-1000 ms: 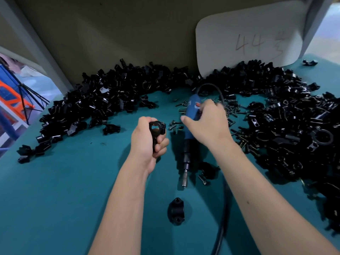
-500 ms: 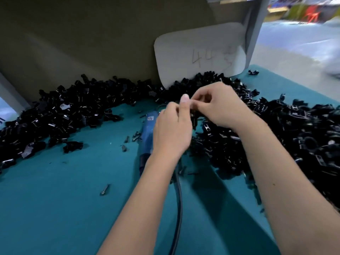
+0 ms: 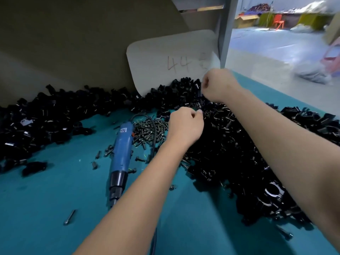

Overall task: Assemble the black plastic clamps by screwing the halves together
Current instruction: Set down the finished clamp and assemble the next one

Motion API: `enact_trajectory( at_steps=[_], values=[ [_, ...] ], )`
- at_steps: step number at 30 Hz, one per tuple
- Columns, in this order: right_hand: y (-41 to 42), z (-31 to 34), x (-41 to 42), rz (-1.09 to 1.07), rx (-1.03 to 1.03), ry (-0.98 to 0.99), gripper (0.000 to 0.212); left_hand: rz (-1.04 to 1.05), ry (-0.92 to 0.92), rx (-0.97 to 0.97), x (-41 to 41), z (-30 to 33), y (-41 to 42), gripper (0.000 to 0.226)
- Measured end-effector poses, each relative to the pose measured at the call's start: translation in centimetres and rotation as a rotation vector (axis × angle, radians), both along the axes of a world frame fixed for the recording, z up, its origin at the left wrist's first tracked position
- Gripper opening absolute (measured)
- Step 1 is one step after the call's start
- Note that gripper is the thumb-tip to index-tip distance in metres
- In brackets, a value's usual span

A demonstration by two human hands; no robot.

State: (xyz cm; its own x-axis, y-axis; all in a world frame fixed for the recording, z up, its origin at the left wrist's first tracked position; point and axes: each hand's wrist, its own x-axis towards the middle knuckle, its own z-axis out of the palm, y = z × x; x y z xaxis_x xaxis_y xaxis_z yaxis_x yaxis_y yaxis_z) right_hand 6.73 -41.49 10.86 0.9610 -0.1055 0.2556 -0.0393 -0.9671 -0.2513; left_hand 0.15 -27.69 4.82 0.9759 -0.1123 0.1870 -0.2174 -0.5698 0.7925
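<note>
- Where the teal felt-like counter [image 3: 46,208] meets the back wall, glossy black plastic clamps [image 3: 230,153] lie heaped in a curved bank from far left to near right.
- Blue cylindrical screwdriver [image 3: 122,142] lies beside metal screws [image 3: 147,129].
- Half a second ago the hands met; now the right hand [image 3: 219,85] is farther away and the left hand [image 3: 185,126] nearer, both with fingers curled over the right heap.
- Contents of either grasp: cannot tell.

Two bare forearms enter from the near edge. No sleeves, gloves, watch or rings visible. Left hand [image 3: 184,126] and right hand [image 3: 219,85] both uncovered; short, plain nails show on the left fingers [image 3: 199,111].
</note>
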Motion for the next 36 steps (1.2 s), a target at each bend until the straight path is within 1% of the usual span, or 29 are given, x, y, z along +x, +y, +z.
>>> enact_trajectory(
  at_steps=[1,2,4,6,7,9,10,12,14,16,18,21,22,24,25,28,29,32,33,35,36],
  values=[
    [0.4,-0.6,1.3,0.025,-0.067,0.057,0.022,0.002,0.039,-0.035,0.6,-0.1,0.2,0.047],
    [0.6,-1.2,2.5,0.039,-0.136,0.131,0.035,0.014,0.057,-0.072,0.9,0.0,0.5,0.045],
    [0.7,-2.5,4.5,-0.008,-0.219,0.303,0.066,0.066,0.034,-0.102,1.6,0.1,1.0,0.046],
    [0.6,-3.7,5.9,-0.062,-0.264,0.472,0.092,0.116,-0.002,-0.097,2.4,0.1,1.3,0.047],
    [0.5,-4.2,6.3,-0.064,-0.266,0.524,0.1,0.132,0.001,-0.11,2.8,0.1,1.4,0.047],
    [0.5,-5.0,7.0,-0.04,-0.245,0.509,0.105,0.143,0.04,-0.144,3.6,0.1,1.3,0.044],
    [0.5,-5.0,7.1,-0.014,-0.238,0.467,0.104,0.148,0.065,-0.156,3.9,0.0,1.3,0.041],
    [0.5,-4.8,7.1,0.079,-0.237,0.395,0.09,0.158,0.11,-0.184,4.4,-0.2,0.9,0.035],
    [1.1,-4.6,7.0,0.199,-0.178,0.372,0.067,0.179,0.136,-0.219,4.5,-0.4,0.4,0.03],
    [2.3,-4.5,6.8,0.297,-0.097,0.363,0.039,0.218,0.121,-0.237,4.3,-0.4,0.0,0.031],
    [3.1,-4.5,6.6,0.31,-0.09,0.344,0.032,0.248,0.086,-0.237,4.0,-0.2,0.0,0.031],
    [3.7,-4.2,6.4,0.221,-0.118,0.334,0.018,0.278,0.031,-0.229,3.5,0.4,1.7,0.031],
    [3.6,-3.9,6.3,0.186,-0.129,0.302,0.019,0.284,0.016,-0.227,3.4,0.6,2.5,0.031],
    [4.3,-3.2,5.8,0.135,-0.086,0.228,0.036,0.32,-0.002,-0.228,3.1,0.8,5.0,0.033],
    [4.8,-2.7,5.4,0.128,-0.045,0.207,0.041,0.337,-0.009,-0.22,2.9,0.8,6.2,0.033],
    [8.5,-1.1,4.2,0.222,0.061,0.271,0.048,0.416,-0.06,-0.108,1.6,0.5,10.5,0.033],
    [10.4,-0.7,3.6,0.284,0.1,0.302,0.045,0.443,-0.087,-0.067,0.8,0.2,12.2,0.03],
    [15.7,-0.4,1.2,0.449,0.297,0.381,0.016,0.527,-0.163,0.063,-1.5,-1.0,17.0,0.018],
    [17.4,-0.5,0.2,0.507,0.315,0.388,0.017,0.586,-0.178,0.145,-2.2,-1.4,18.7,0.017],
    [20.8,-1.1,-1.8,0.615,0.312,0.351,0.026,0.743,-0.16,0.299,-3.7,-2.2,22.8,0.028],
    [22.3,-1.4,-2.8,0.662,0.325,0.324,0.029,0.808,-0.113,0.356,-4.4,-2.6,24.9,0.036]
  ],
)
